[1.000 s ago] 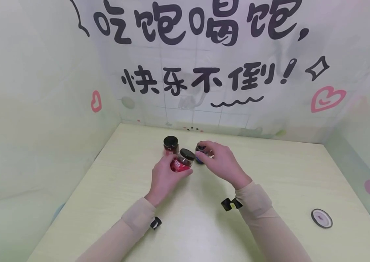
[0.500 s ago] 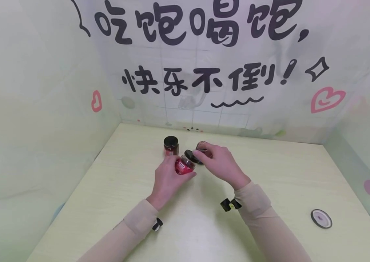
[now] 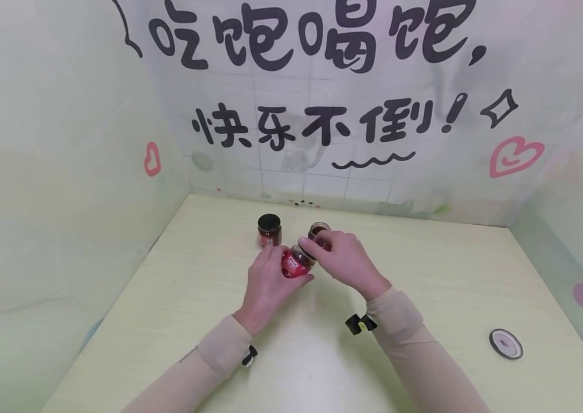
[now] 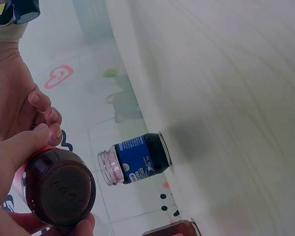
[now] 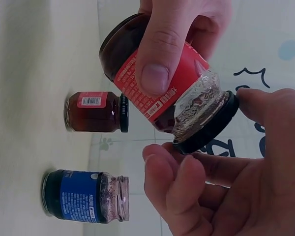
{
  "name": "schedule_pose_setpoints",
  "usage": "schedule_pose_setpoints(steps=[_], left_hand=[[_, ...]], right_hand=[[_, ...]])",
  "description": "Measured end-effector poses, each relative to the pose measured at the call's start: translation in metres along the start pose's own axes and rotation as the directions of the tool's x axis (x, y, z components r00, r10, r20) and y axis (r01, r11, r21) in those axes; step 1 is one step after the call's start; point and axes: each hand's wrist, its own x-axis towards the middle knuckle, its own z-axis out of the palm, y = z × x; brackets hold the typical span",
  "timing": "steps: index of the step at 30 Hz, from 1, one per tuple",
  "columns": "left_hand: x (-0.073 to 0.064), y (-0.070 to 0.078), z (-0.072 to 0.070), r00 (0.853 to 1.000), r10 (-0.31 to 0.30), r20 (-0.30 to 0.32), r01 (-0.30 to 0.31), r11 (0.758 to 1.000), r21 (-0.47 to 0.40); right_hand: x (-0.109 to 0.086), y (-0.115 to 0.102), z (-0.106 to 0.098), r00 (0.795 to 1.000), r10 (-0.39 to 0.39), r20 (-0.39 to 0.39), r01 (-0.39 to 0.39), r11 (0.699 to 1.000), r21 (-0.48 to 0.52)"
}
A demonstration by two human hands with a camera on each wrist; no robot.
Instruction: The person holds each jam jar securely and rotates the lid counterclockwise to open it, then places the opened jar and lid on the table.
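Note:
My left hand [image 3: 267, 284] grips a glass jar [image 3: 296, 265] with a red label and dark contents, raised off the table and tilted toward the right hand. On its mouth sits a black lid [image 5: 209, 127]. Thumb and fingers of my right hand [image 3: 345, 261] pinch that lid's rim, most of which the hand hides in the head view. Behind the right hand stands an uncapped jar with a blue label [image 5: 81, 195]. Another red-labelled jar [image 3: 269, 232], capped in black, is upright beyond the left hand.
A loose lid [image 3: 505, 344] lies with its pale inside up on the right of the pale table [image 3: 167, 332]. Printed fabric walls [image 3: 291, 178] enclose the table at the back and both sides.
My left hand has brought the red-labelled jar right and slightly nearer. The right hand has shifted from beside the blue-labelled jar onto the held jar's lid.

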Motion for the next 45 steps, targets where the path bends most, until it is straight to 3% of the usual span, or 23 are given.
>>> schedule_pose_setpoints(steps=[8, 22, 32, 45], left_hand=[[-0.003, 0.004, 0.000, 0.999, 0.044, 0.016, -0.045, 0.999, 0.030], [-0.004, 0.006, -0.004, 0.999, 0.050, -0.003, -0.050, 0.999, 0.003], [-0.004, 0.007, -0.009, 0.998, 0.054, 0.020, -0.054, 0.998, 0.009], [-0.007, 0.011, -0.016, 0.997, 0.075, 0.001, -0.075, 0.997, -0.015]], right_hand=[[-0.001, -0.001, 0.002, 0.998, 0.039, -0.039, -0.040, 0.999, -0.023], [-0.005, 0.002, 0.005, 0.995, 0.064, -0.079, -0.051, 0.985, 0.165], [-0.008, 0.007, 0.013, 0.992, 0.037, -0.123, -0.007, 0.970, 0.242], [-0.014, 0.007, 0.016, 0.985, -0.026, -0.169, 0.075, 0.955, 0.287]])
